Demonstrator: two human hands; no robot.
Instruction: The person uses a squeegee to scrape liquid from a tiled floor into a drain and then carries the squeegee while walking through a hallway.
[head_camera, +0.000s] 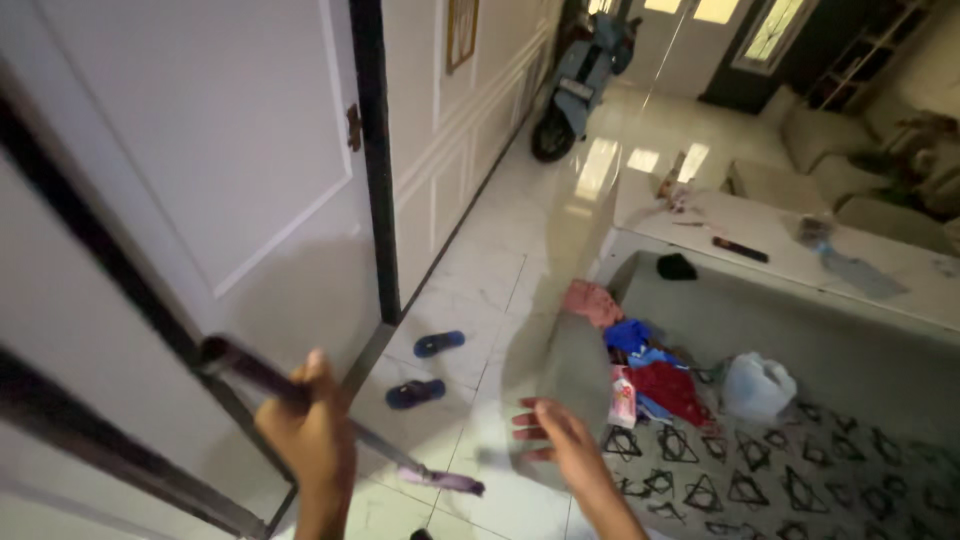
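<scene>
left hand (308, 440) grips a dark pole (330, 415); right hand (562, 440) spread wide, holding nothing, over white floor (480, 290)

We count two hands low in the frame, the left hand (305, 435) and the right hand (560, 440), and one dark pole (330, 415). Two blue slippers (427, 368) lie at center, one scooter (580, 85) stands at top, and one white jug (757, 385) sits at right.

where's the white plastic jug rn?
Head view, right of centre: white jug sits on the patterned rug, beside the pile of clothes.
</scene>
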